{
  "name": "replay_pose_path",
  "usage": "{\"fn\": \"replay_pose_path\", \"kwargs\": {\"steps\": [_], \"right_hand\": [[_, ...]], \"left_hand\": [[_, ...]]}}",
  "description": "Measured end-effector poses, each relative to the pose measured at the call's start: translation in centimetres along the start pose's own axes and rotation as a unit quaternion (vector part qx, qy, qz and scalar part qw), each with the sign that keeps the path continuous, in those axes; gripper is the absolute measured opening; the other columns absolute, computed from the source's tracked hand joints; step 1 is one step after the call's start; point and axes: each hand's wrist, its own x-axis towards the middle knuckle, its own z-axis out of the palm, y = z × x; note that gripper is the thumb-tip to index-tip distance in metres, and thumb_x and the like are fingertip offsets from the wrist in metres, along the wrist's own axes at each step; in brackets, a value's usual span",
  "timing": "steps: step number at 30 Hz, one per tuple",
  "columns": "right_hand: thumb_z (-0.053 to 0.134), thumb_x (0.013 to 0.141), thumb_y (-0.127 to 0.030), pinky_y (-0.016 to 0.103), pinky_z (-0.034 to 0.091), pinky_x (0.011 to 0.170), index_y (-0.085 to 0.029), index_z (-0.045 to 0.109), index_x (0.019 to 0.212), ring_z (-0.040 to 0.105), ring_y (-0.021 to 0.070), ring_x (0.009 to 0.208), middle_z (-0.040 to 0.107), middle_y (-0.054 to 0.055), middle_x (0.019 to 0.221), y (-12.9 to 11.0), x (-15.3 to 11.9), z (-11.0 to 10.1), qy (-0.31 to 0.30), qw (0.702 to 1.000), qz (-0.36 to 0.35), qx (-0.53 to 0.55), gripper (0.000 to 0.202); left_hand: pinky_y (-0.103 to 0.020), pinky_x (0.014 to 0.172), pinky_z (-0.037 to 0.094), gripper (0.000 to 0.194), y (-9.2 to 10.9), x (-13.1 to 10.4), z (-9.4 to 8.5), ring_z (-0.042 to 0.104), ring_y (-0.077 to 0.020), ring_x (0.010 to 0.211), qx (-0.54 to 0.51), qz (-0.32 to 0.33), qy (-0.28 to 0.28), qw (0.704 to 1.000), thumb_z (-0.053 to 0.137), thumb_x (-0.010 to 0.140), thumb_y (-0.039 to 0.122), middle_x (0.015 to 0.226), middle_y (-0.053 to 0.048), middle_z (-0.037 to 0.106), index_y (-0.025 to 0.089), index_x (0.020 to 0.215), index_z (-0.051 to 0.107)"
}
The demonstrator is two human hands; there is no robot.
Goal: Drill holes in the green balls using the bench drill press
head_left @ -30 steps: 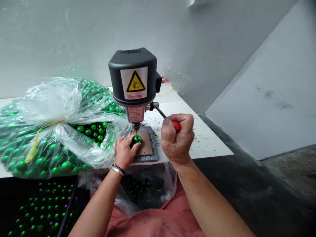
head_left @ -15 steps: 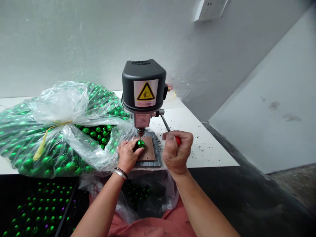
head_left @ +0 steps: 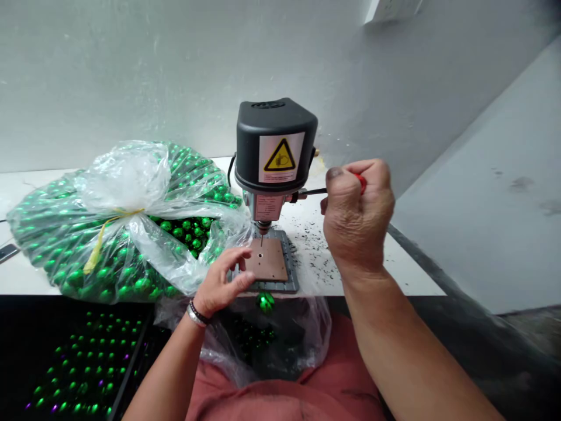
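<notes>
A small bench drill press [head_left: 276, 146] with a black cover and a yellow warning label stands on the table. My right hand [head_left: 360, 216] is wrapped round the red knob of its feed lever [head_left: 316, 191]. The thin drill bit [head_left: 262, 240] hangs above a brown board [head_left: 276, 266] with a hole in it. At the board's left edge my left hand [head_left: 225, 278] is open, thumb and fingers apart, holding nothing. A shiny green ball [head_left: 265, 302] is in the air just past the table's front edge, above an open plastic bag [head_left: 315, 333] at my lap.
A large clear bag [head_left: 118, 187] of green balls, tied with yellow string, lies on the left. Below it, rows of green balls [head_left: 87, 369] sit in the dark. Dark shavings [head_left: 313, 257] litter the white table [head_left: 394, 269]. A phone-like object [head_left: 7, 252] lies far left.
My left hand has let go of the green ball, which has dropped off the board's front. My right hand has raised the lever, and the drill bit has lifted.
</notes>
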Motion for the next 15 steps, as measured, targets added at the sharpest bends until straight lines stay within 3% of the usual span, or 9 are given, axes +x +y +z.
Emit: {"fn": "replay_pose_path", "kwargs": {"steps": [3,5,6,8,11,13,15], "right_hand": [[0.048,0.082,-0.042,0.022,0.035,0.049,-0.022,0.045,0.076,0.046,0.0075,0.055,0.043,-0.004,0.060,0.2,-0.1,0.0,-0.004,1.000,0.002,0.000,0.021],[0.048,0.082,-0.044,0.022,0.036,0.049,-0.022,0.045,0.076,0.047,0.0078,0.056,0.043,-0.004,0.061,0.1,-0.1,-0.1,-0.009,1.000,0.009,0.005,0.023],[0.049,0.082,-0.045,0.022,0.037,0.048,-0.022,0.045,0.076,0.048,0.0079,0.055,0.043,-0.004,0.061,0.1,-0.1,-0.1,-0.009,1.000,0.011,0.007,0.024],[0.049,0.081,-0.044,0.023,0.037,0.048,-0.022,0.045,0.075,0.047,0.0074,0.053,0.044,-0.005,0.059,0.1,-0.1,-0.2,-0.008,1.000,0.007,0.011,0.023],[0.049,0.082,-0.043,0.022,0.038,0.047,-0.023,0.046,0.075,0.046,0.0062,0.049,0.045,-0.006,0.057,0.1,-0.2,-0.2,-0.008,1.000,-0.003,0.015,0.021],[0.050,0.081,-0.043,0.022,0.038,0.046,-0.024,0.046,0.076,0.046,0.0060,0.047,0.045,-0.006,0.056,0.2,-0.2,-0.2,-0.006,1.000,-0.006,0.020,0.020],[0.051,0.080,-0.043,0.022,0.037,0.045,-0.024,0.047,0.076,0.046,0.0061,0.047,0.045,-0.006,0.055,0.4,-0.3,-0.2,-0.003,1.000,-0.005,0.023,0.020]], "left_hand": [[-0.034,0.087,0.049,0.036,-1.0,1.4,-2.4,0.061,-0.0202,0.093,0.100,-0.059,0.167,0.979,0.043,0.085,0.031,0.107,-0.011,0.065,0.017,0.113,0.061],[-0.036,0.096,0.044,0.036,-2.5,2.8,-4.0,0.058,-0.0240,0.107,0.241,-0.102,0.188,0.947,0.040,0.082,0.019,0.108,-0.014,0.065,0.015,0.107,0.065],[-0.037,0.097,0.043,0.036,-3.4,3.5,-4.6,0.057,-0.0260,0.110,0.306,-0.130,0.154,0.931,0.041,0.079,0.015,0.106,-0.016,0.065,0.014,0.105,0.066],[-0.038,0.094,0.044,0.036,-4.7,4.4,-5.4,0.059,-0.0286,0.107,0.391,-0.171,0.030,0.904,0.047,0.075,0.016,0.103,-0.016,0.067,0.015,0.104,0.067],[-0.041,0.092,0.045,0.047,-5.5,4.9,-5.3,0.061,-0.0307,0.105,0.427,-0.186,-0.121,0.877,0.054,0.074,0.028,0.114,-0.017,0.064,0.018,0.120,0.060],[-0.043,0.090,0.046,0.058,-5.3,4.7,-4.7,0.061,-0.0317,0.105,0.419,-0.192,-0.157,0.873,0.056,0.074,0.032,0.127,-0.018,0.056,0.021,0.131,0.051],[-0.042,0.086,0.048,0.062,-5.2,4.4,-4.2,0.062,-0.0316,0.104,0.403,-0.193,-0.151,0.882,0.059,0.072,0.032,0.134,-0.018,0.050,0.025,0.133,0.049]]}}
